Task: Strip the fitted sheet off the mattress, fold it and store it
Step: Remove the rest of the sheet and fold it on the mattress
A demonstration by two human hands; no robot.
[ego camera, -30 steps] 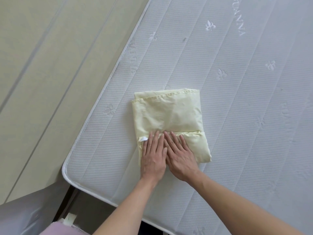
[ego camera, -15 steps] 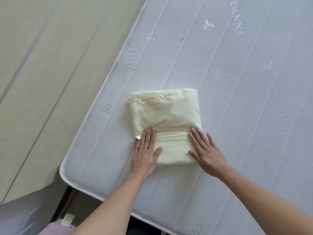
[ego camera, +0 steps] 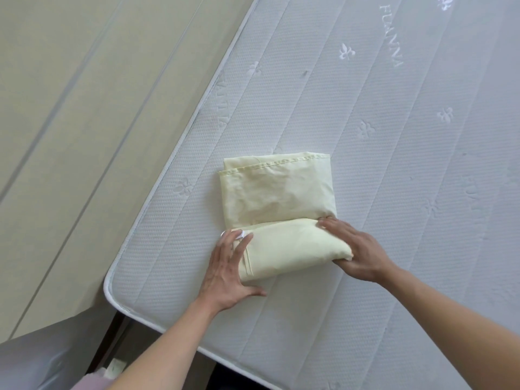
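Near the mattress's point(ego camera: 365, 136) left corner lay the sheet point(ego camera: 277, 192) — left hand point(ego camera: 228, 266) and right hand point(ego camera: 357, 249) each clamped an end of its folded flap, likely for the next fold.

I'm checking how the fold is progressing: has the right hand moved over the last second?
Yes. The right hand left the sheet's middle beside the left hand and went right, gripping its right end.
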